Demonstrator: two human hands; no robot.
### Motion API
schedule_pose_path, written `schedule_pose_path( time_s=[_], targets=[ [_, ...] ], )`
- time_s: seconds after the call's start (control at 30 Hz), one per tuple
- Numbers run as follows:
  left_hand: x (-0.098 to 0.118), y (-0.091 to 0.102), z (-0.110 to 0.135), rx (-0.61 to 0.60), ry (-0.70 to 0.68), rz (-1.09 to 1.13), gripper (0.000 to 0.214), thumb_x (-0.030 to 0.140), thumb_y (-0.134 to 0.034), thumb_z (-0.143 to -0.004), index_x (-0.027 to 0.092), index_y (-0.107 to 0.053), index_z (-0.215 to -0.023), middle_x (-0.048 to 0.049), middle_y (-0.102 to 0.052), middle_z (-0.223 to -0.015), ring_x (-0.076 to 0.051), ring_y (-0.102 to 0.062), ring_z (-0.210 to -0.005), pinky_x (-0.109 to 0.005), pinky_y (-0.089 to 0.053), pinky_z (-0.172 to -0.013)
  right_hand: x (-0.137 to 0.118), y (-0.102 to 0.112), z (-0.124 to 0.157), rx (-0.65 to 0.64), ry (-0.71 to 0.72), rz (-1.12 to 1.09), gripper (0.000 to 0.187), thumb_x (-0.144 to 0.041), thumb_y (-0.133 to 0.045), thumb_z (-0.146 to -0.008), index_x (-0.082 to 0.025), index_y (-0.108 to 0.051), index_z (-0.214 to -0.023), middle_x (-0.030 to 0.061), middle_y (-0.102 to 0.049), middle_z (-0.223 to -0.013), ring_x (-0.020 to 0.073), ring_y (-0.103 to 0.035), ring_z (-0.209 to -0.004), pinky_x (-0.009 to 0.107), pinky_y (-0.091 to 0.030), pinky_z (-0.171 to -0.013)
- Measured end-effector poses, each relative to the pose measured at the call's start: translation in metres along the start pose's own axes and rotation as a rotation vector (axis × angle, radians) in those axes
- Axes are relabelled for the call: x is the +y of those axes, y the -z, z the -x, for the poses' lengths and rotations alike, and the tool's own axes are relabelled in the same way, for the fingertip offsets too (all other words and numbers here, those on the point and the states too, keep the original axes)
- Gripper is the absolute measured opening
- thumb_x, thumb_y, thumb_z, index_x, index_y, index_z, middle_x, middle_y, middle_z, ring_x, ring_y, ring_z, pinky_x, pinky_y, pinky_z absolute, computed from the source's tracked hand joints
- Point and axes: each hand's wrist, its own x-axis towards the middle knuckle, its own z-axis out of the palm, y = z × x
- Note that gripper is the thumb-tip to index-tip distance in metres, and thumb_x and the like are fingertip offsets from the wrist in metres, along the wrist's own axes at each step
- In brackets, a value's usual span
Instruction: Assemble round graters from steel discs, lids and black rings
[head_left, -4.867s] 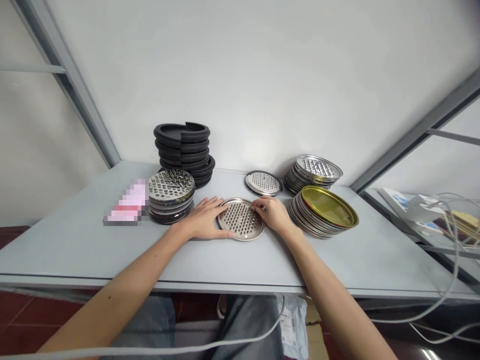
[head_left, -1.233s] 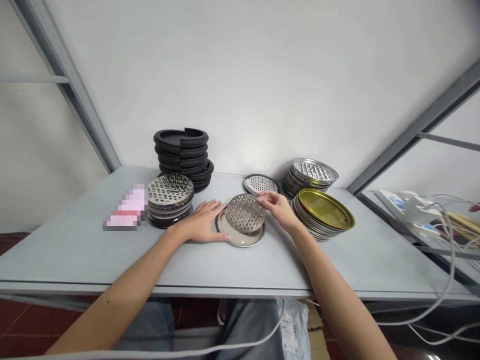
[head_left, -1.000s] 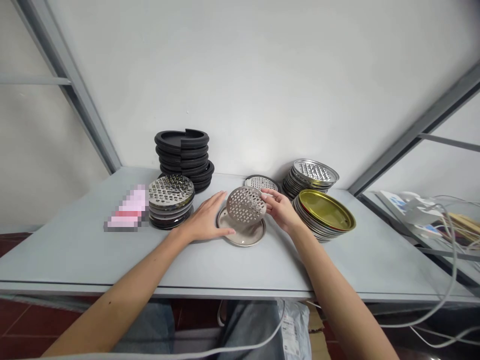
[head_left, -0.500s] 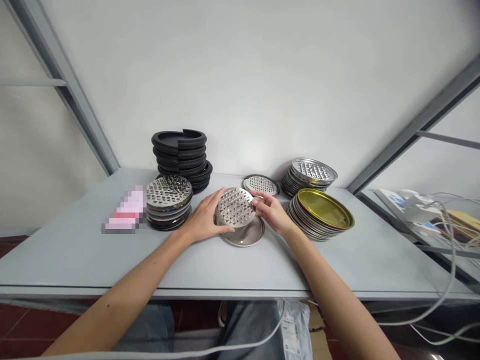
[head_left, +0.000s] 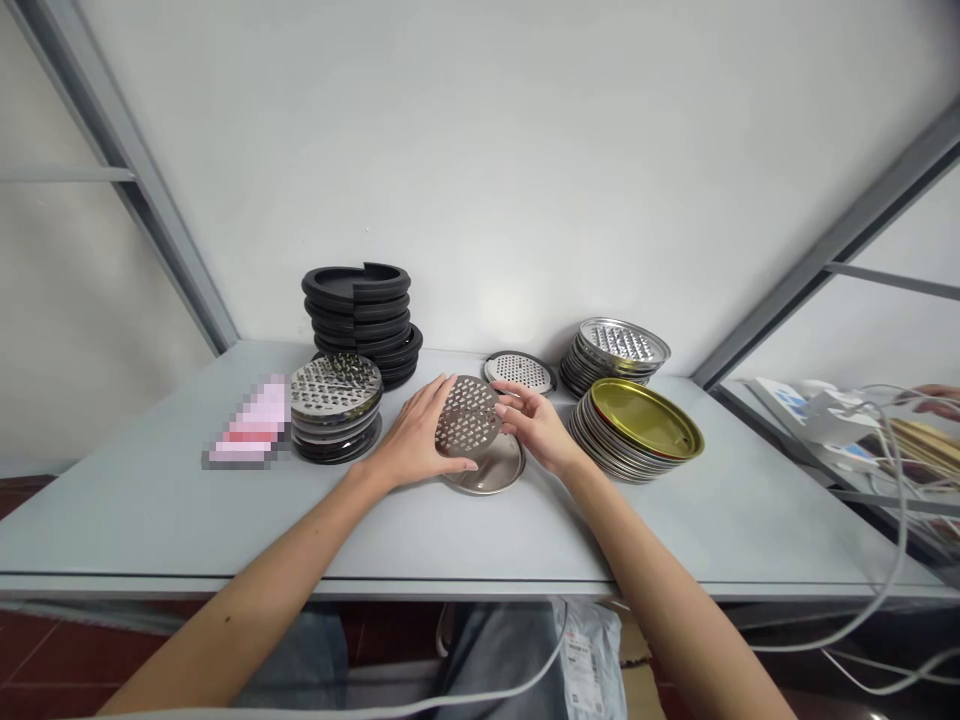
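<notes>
A round metal grater disc [head_left: 466,418] with rows of punched holes is held up at a tilt above the table. My left hand [head_left: 415,437] grips its left side, fingers behind the rim and thumb stretched along the lower edge. At the right rim, the fingertips of my right hand [head_left: 536,428] touch the disc. Beneath it a shallow round metal lid [head_left: 495,476] lies on the table, partly covered by the disc and my left hand. Left of my hands stands a stack of grater discs [head_left: 335,385]; to the right, a stack of gold-topped lids [head_left: 645,415].
Black rings [head_left: 356,300] are piled at the back left, near a blurred pink item [head_left: 251,425]. Behind my hands lies a perforated disc [head_left: 519,372]; a stack of silver graters [head_left: 622,343] is farther right. White cables [head_left: 900,500] and another person's hand [head_left: 937,400] show at the right.
The grater disc has tilted and its face looks darker. My right fingers have shifted slightly left along its rim. Another person's hand has appeared at the far right.
</notes>
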Motion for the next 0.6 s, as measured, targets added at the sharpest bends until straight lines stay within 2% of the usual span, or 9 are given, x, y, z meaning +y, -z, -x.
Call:
schedule_pose_path(
  time_s=[0.17,0.3,0.43,0.53,0.6],
  targets=[
    [0.007,0.002,-0.003,0.024,0.018,0.012,0.115,0.054,-0.077,-0.06,0.023,-0.01,-0.147,-0.0124,-0.022,-0.152,-0.033,-0.022,-0.139,-0.047,-0.025,-0.113,-0.003,-0.001,0.001,-0.037,0.001,-0.028,0.045,-0.034,-0.076,-0.069,-0.024,-0.061,-0.11,0.0027,-0.065,-0.092,0.0132,-0.061,-0.075,0.025,-0.053,-0.064],
    [0.025,0.016,-0.001,0.055,0.031,-0.008,0.112,0.057,-0.076,-0.059,0.021,-0.016,-0.146,-0.0131,-0.032,-0.145,-0.034,-0.029,-0.135,-0.046,-0.03,-0.11,-0.008,0.004,0.001,-0.003,-0.006,-0.048,0.043,-0.04,-0.072,-0.072,-0.023,-0.062,-0.111,0.0041,-0.066,-0.09,0.0131,-0.061,-0.071,0.025,-0.051,-0.06],
    [0.04,0.056,0.008,0.138,0.082,-0.134,0.1,0.062,-0.072,-0.061,0.023,-0.028,-0.143,-0.0104,-0.038,-0.143,-0.034,-0.036,-0.131,-0.045,-0.03,-0.11,-0.008,0.011,-0.001,0.074,0.0,-0.009,0.041,-0.042,-0.071,-0.072,-0.022,-0.064,-0.107,0.0042,-0.065,-0.09,0.0132,-0.063,-0.072,0.023,-0.048,-0.059],
    [0.033,0.099,0.018,0.227,0.283,-0.27,0.094,0.068,-0.066,-0.063,0.021,-0.036,-0.139,-0.0101,-0.045,-0.139,-0.035,-0.044,-0.125,-0.045,-0.035,-0.106,-0.007,0.014,-0.002,0.114,-0.004,0.045,0.039,-0.043,-0.071,-0.072,-0.021,-0.064,-0.104,0.0038,-0.065,-0.088,0.0126,-0.063,-0.071,0.023,-0.047,-0.06],
    [0.019,0.127,0.025,0.224,0.426,-0.337,0.091,0.071,-0.064,-0.062,0.021,-0.042,-0.135,-0.0106,-0.051,-0.134,-0.035,-0.05,-0.12,-0.046,-0.04,-0.101,-0.007,0.014,-0.003,0.123,-0.005,0.073,0.038,-0.043,-0.07,-0.072,-0.021,-0.064,-0.103,0.0037,-0.065,-0.087,0.0124,-0.062,-0.071,0.023,-0.047,-0.06]
  ],
)
